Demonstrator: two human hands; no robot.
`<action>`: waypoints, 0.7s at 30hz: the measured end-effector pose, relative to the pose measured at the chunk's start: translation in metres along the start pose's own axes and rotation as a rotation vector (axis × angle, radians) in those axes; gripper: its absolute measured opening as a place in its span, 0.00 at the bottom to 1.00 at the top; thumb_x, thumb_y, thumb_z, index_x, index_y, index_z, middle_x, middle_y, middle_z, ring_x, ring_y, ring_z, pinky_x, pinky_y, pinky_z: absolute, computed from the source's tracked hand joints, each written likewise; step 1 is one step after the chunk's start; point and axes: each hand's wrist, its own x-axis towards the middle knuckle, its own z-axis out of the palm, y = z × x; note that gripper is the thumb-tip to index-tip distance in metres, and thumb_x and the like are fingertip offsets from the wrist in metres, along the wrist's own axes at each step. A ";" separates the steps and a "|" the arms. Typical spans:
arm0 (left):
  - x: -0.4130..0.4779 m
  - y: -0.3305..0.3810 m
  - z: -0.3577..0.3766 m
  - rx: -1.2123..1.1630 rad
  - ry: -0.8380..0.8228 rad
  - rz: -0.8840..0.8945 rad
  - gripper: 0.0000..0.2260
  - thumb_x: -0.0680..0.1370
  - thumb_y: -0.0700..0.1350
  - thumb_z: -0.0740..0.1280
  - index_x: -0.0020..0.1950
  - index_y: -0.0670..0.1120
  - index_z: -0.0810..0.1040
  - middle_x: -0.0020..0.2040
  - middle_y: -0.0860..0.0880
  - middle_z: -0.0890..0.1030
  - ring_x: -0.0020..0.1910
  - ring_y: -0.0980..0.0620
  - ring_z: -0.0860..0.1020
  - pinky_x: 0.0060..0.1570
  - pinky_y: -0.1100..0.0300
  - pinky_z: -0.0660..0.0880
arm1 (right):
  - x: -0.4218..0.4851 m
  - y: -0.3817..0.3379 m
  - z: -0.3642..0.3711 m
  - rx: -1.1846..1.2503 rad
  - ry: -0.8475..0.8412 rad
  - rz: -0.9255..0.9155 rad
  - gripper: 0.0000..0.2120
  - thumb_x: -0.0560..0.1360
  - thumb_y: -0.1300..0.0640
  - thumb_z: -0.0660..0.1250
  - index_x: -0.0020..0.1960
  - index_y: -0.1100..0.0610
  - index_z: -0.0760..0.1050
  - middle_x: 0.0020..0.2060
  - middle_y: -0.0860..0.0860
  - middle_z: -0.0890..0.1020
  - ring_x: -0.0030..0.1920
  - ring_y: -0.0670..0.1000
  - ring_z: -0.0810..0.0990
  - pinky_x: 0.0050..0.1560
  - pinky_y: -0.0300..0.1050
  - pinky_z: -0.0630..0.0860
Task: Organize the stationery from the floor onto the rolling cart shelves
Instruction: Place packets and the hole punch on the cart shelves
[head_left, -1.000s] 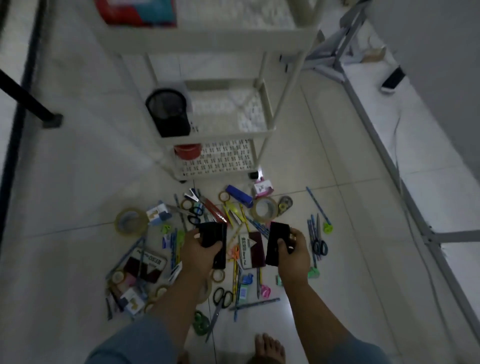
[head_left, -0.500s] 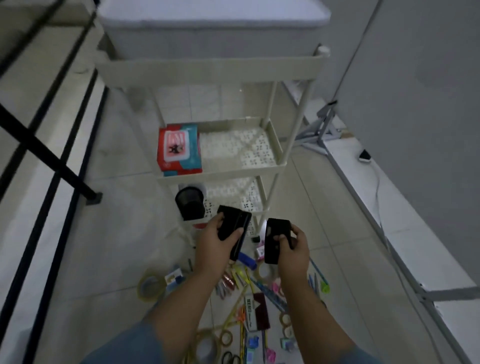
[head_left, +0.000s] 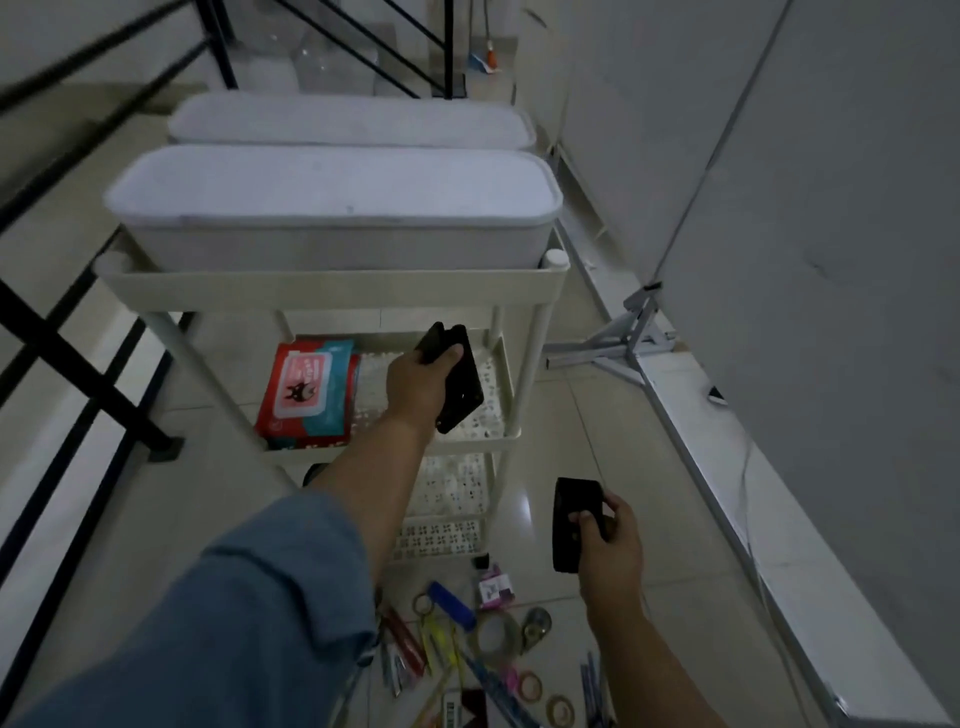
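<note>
The left hand (head_left: 418, 387), curled round a flat black item (head_left: 460, 382) with its long axis tilted upward, hangs right over the cart's middle shelf (head_left: 511, 410), while the right hand (head_left: 605, 551) pinches a second black item (head_left: 571, 514) lower down, well short of it.

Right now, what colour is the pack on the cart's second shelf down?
The pack is red and teal with a pink label; head view.
</note>
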 end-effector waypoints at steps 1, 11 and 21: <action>0.009 -0.001 0.006 -0.025 -0.006 -0.037 0.20 0.75 0.45 0.70 0.64 0.38 0.74 0.57 0.41 0.79 0.57 0.42 0.78 0.58 0.49 0.75 | 0.005 0.001 -0.001 -0.002 -0.003 -0.004 0.14 0.78 0.66 0.59 0.63 0.58 0.70 0.47 0.59 0.80 0.43 0.54 0.78 0.41 0.44 0.76; 0.055 -0.038 0.034 -0.035 -0.009 -0.164 0.19 0.78 0.37 0.62 0.68 0.34 0.66 0.51 0.44 0.72 0.43 0.52 0.74 0.41 0.64 0.74 | 0.030 0.034 -0.016 0.013 -0.023 0.064 0.13 0.79 0.66 0.59 0.60 0.54 0.70 0.45 0.57 0.80 0.45 0.56 0.79 0.38 0.42 0.76; 0.080 -0.055 -0.005 0.671 0.077 0.168 0.18 0.76 0.43 0.67 0.62 0.34 0.75 0.59 0.35 0.78 0.60 0.38 0.75 0.61 0.51 0.70 | 0.040 0.047 -0.016 -0.030 -0.060 0.053 0.13 0.79 0.65 0.60 0.61 0.56 0.71 0.44 0.56 0.81 0.45 0.55 0.80 0.39 0.41 0.77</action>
